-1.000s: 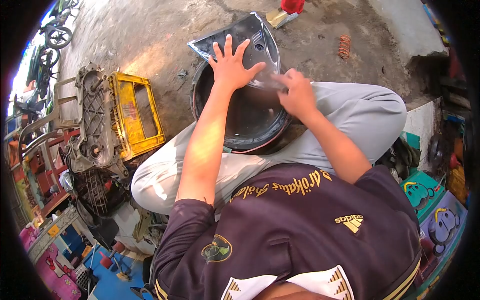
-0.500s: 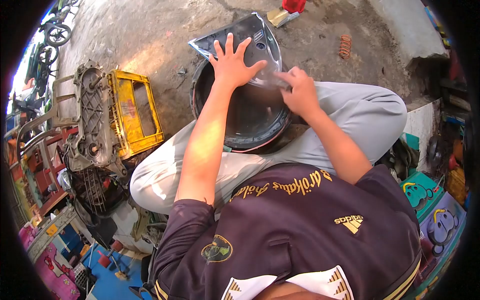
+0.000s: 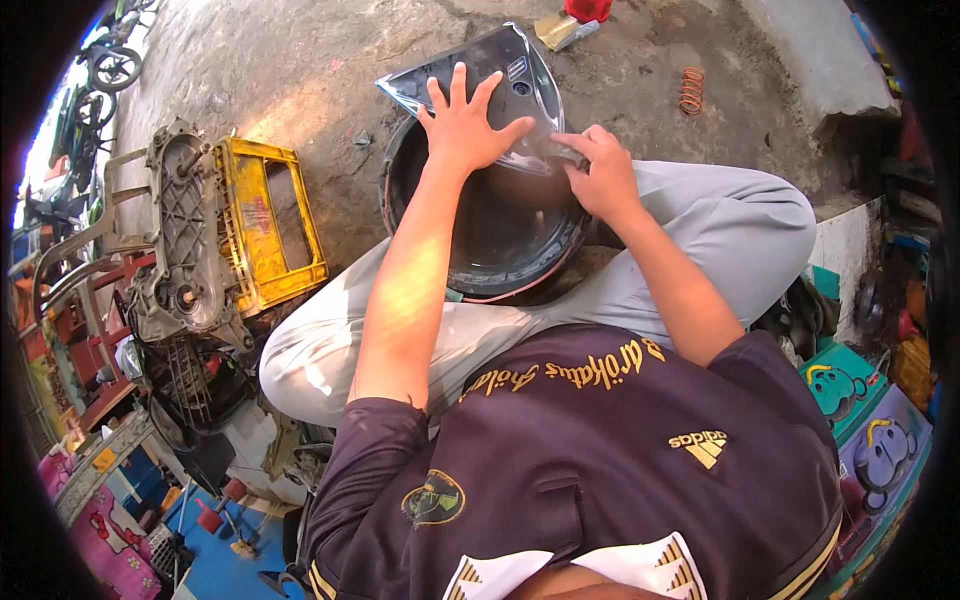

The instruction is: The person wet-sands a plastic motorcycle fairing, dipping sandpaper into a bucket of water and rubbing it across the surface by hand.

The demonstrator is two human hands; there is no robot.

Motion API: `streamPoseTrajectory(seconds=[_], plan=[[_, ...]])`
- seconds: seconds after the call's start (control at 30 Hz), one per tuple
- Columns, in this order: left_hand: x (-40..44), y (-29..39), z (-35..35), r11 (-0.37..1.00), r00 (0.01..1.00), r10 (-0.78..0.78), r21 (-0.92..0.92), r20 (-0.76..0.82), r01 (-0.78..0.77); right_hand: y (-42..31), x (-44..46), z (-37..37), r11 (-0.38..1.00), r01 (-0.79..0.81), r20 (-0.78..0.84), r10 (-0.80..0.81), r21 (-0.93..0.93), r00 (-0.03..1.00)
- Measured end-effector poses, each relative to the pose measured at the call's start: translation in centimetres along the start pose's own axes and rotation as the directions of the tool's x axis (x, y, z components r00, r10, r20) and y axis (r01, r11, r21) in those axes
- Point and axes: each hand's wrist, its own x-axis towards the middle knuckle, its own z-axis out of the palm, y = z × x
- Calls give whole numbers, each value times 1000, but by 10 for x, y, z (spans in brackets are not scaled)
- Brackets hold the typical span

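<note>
My left hand [image 3: 468, 135] lies flat with its fingers spread on a glossy black, roughly triangular plastic panel [image 3: 515, 70], perhaps a motorcycle body panel. Wet-looking shine runs along the panel's edges, and it rests across the far rim of a round black basin [image 3: 520, 280] holding dark water. At the panel's right lower edge is my right hand [image 3: 603, 175], its fingers curled and the index finger reaching onto the surface. A small greyish piece seems pinched there, too unclear to name. The basin stands between my crossed legs.
To the left, a yellow plastic crate [image 3: 262, 225] stands beside a metal engine casing [image 3: 190, 230]. An orange-brown coil spring [image 3: 691, 91] lies on the concrete floor at the right. A red object [image 3: 588, 10] sits at the far edge, near a gold-coloured packet [image 3: 555, 32].
My right hand has shifted slightly along the panel's edge and shows less blur. My left hand stays pressed in about the same place, and the panel has barely moved.
</note>
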Motion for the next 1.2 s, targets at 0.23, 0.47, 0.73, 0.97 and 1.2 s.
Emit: streamPoseTrajectory(seconds=[0.23,0.47,0.73,0.97,1.2], plan=[[0,0,0,1000,1000,-3,22,13,2,-2,-3,0,999,-16,29,15,28,999],[1,0,1,1000,1000,5,6,-9,-4,-4,-6,-2,999,35,16,-36,35,999],[0,-1,3,1000,1000,2,5,-6,-2,-1,0,-6,996,-46,57,42,80,998],[2,0,2,1000,1000,6,0,-14,-6,-2,-3,-5,998,-15,48,12,55,999],[0,0,0,1000,1000,8,24,-6,-8,-2,-7,-5,997,72,58,-71,-8,996]])
